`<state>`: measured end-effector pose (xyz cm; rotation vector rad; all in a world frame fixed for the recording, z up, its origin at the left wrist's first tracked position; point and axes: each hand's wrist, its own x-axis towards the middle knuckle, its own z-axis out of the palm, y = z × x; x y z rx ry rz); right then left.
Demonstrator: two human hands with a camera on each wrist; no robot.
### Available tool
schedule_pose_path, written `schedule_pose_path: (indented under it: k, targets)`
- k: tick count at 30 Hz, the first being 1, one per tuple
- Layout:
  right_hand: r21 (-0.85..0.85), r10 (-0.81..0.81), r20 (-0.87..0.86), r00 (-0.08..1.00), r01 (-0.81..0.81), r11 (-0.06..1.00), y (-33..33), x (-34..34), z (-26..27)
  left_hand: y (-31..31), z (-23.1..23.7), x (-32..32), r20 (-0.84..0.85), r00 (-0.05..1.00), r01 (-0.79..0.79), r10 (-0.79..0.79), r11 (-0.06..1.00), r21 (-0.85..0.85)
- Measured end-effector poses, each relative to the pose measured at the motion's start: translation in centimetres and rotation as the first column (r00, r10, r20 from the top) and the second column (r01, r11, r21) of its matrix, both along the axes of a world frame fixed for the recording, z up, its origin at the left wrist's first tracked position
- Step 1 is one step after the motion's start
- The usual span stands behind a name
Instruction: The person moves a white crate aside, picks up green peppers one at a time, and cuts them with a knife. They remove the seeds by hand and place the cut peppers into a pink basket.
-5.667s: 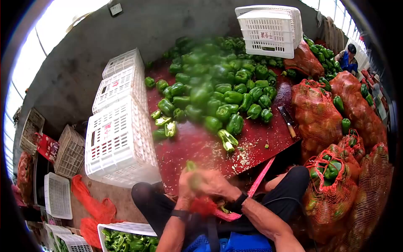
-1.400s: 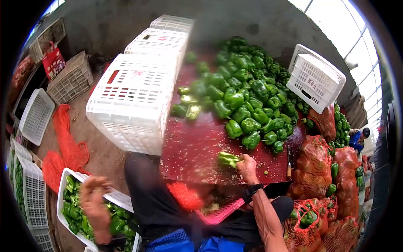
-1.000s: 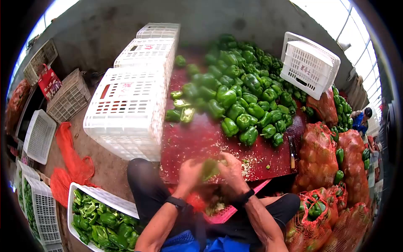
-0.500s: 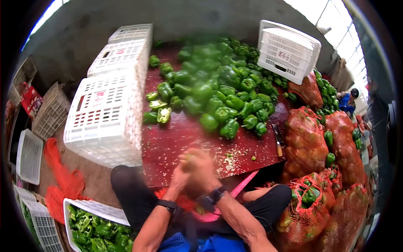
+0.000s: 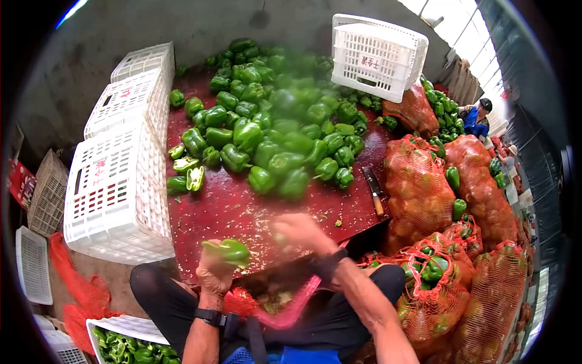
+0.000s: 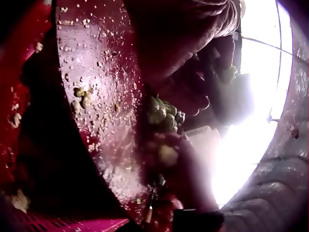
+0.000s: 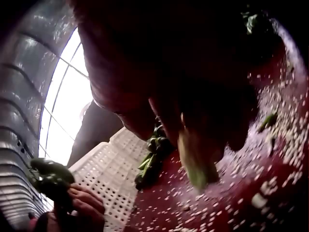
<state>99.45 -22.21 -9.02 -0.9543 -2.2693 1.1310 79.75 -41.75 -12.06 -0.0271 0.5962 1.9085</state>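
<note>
In the head view my left hand [image 5: 213,273] grips a piece of green bell pepper [image 5: 231,251], raised above the front edge of the red table [image 5: 254,215]. Farther right, my right hand [image 5: 303,233] is blurred over the table, its palm side hidden. The right wrist view shows its fingers pinching a pale yellow-green pepper core [image 7: 197,164], blurred. Below that table edge sits a pink basket [image 5: 297,306] with pale scraps in it. Cut pepper pieces [image 5: 194,178] lie at the table's left, beside a large heap of whole green peppers [image 5: 245,134].
White crates [image 5: 109,182] line the table's left side. A knife [image 5: 373,189] lies near the right edge. Full red mesh sacks [image 5: 418,182] crowd the right. A white crate of peppers [image 5: 136,327] stands at lower left; another person [image 5: 476,117] is far right.
My left hand leaves the pepper crate and joins the right over the table edge. Now the hands part, the left with the pepper, the right with its core. The head view has swung right.
</note>
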Motion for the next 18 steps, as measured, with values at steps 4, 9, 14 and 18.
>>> schedule_pose_path:
  k: [4,9,14,18]
  targets:
    - [0.524,-0.481,0.068,0.874,0.379,0.763,8.9,7.4,-4.0,-0.3,0.5,-0.6,0.081,0.996,0.027,-0.046,0.973,0.227]
    - [0.743,-0.890,0.275,0.364,0.507,0.437,15.6,19.6,-7.3,-0.2,0.4,-1.3,0.124,0.991,0.012,-0.044,0.969,0.247]
    - [0.697,-0.847,0.418,0.328,0.482,0.531,18.3,23.7,-9.4,0.0,0.1,-1.2,0.111,0.993,0.021,-0.037,0.990,0.136]
    - [0.694,-0.831,0.454,0.322,0.456,0.556,18.8,23.1,-10.1,0.8,0.5,-1.1,0.103,0.994,0.037,-0.038,0.999,0.013]
